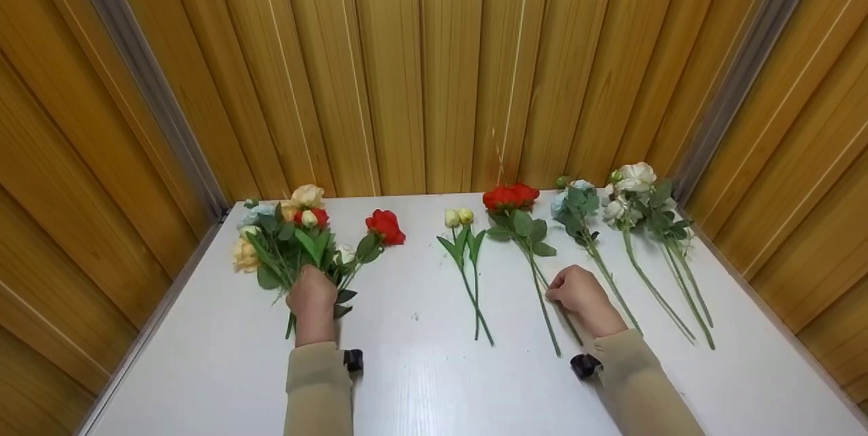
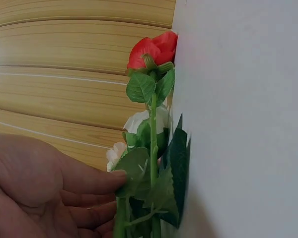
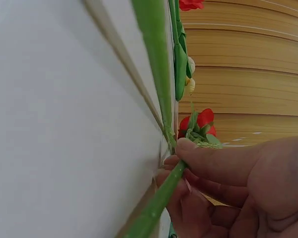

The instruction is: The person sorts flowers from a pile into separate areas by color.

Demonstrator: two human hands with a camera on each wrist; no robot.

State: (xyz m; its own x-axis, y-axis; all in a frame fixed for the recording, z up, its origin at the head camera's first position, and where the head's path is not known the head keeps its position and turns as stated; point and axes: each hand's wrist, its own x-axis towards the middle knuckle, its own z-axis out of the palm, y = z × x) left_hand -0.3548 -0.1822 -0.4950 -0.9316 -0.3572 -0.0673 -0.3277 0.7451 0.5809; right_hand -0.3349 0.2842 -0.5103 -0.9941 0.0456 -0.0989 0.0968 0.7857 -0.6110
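Note:
At the left of the table, my left hand (image 1: 312, 297) grips a mixed bunch of artificial flowers (image 1: 298, 236) by the stems. Peach, pale blue, white and red blooms fan out above the fist. One red flower (image 1: 385, 226) of that side sticks out to the right; in the left wrist view its red bloom (image 2: 156, 52) stands beyond the thumb. My right hand (image 1: 580, 292) pinches a green stem (image 3: 161, 198) between thumb and fingers. This stem belongs to the pair of red flowers (image 1: 510, 199), whose blooms lie near the table's back edge.
Two yellow tulips (image 1: 458, 218) with crossed stems lie mid-table. Right of my right hand lie a pale blue flower (image 1: 575, 200) and several white flowers (image 1: 634, 188). Wood-patterned panels (image 1: 447, 70) rise behind the white table (image 1: 413, 368) and at both sides.

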